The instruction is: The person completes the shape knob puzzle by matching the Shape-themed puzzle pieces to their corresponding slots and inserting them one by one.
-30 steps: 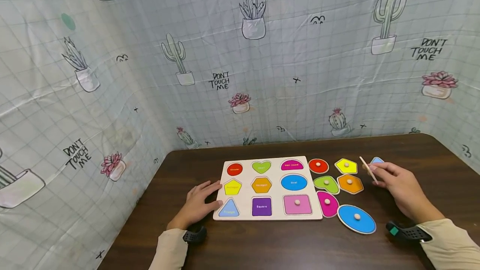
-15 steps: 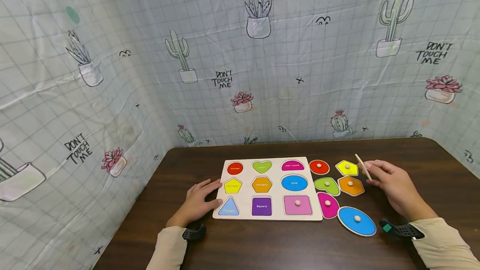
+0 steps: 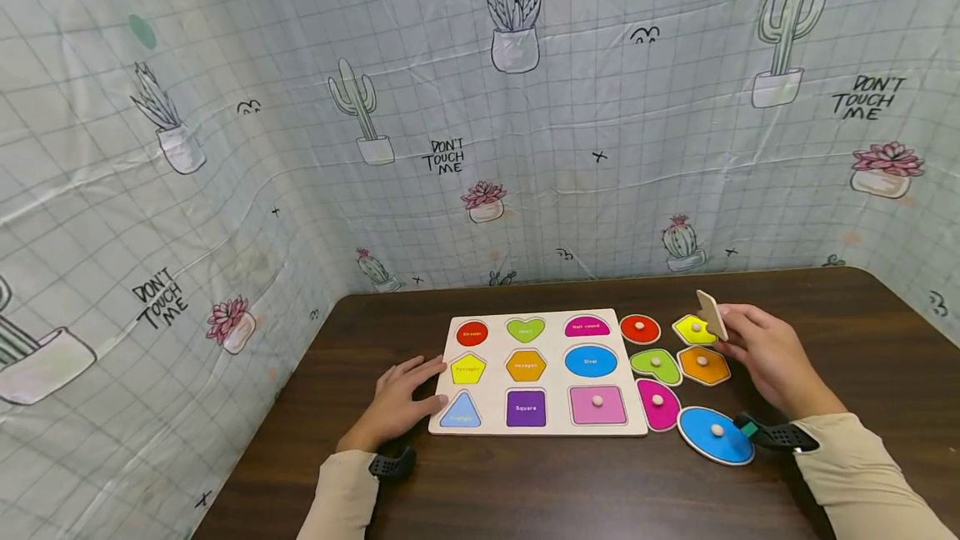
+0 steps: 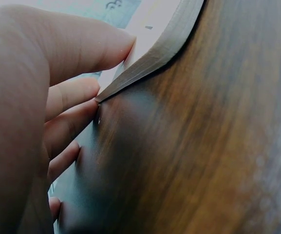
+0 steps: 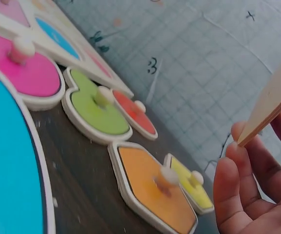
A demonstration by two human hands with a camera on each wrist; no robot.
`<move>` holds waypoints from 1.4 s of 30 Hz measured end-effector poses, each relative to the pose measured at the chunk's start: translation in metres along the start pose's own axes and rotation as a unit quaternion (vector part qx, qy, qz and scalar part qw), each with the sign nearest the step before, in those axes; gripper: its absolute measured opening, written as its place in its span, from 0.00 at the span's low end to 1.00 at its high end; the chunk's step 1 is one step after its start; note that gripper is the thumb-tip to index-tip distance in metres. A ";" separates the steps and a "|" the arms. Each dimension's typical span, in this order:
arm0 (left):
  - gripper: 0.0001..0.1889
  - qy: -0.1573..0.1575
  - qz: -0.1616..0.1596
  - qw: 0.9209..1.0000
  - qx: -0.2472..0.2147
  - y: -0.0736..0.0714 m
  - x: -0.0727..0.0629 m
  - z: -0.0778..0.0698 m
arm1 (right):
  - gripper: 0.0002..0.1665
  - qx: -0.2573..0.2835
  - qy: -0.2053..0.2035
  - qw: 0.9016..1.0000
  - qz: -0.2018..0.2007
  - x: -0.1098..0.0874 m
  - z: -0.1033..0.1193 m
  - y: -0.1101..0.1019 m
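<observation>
My right hand (image 3: 772, 352) holds a wooden puzzle piece (image 3: 712, 315) tilted up on edge above the yellow pentagon piece (image 3: 688, 329). Its plain underside (image 5: 271, 100) shows in the right wrist view; its coloured face is hidden. At the left edge of the white shape board (image 3: 551, 422), my left hand (image 3: 397, 407) rests with fingers extended. In the left wrist view, the thumb (image 4: 96, 48) lies on the board's top and other fingers touch its side. A pink rectangle piece (image 3: 597, 404) with a knob sits in the board's lower right recess.
Right of the board lie several knobbed pieces: a red circle (image 3: 640, 329), a green heart (image 3: 656, 367), an orange hexagon (image 3: 702, 367), a magenta half round (image 3: 658, 405) and a blue oval (image 3: 716, 436). Behind the brown table (image 3: 525, 490) hangs a cactus-print cloth (image 3: 420, 215).
My right hand has moved left with the puzzle piece, toward the yellow pentagon, turning more of its underside into view. A light blue piece behind that hand is now hidden. My left hand stays put.
</observation>
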State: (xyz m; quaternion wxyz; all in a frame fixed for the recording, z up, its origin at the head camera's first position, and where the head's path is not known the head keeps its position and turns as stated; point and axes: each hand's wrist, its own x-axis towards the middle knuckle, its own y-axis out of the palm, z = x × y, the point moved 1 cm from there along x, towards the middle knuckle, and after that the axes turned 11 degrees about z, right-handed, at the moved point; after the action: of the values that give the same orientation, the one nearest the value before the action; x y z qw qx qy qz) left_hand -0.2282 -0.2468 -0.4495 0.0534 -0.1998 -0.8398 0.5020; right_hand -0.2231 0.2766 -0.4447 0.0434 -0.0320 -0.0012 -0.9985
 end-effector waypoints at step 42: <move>0.30 0.000 0.016 1.000 0.012 -0.005 0.003 -0.001 | 0.34 -0.160 -0.009 0.987 0.009 0.025 0.023 0.057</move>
State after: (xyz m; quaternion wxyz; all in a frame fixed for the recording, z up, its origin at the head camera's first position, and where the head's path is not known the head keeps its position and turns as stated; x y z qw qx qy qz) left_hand -0.2317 -0.2471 -0.4446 0.0476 -0.2130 -0.8304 0.5126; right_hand -0.2414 0.2182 -0.4205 0.0468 -0.0477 0.1588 -0.9850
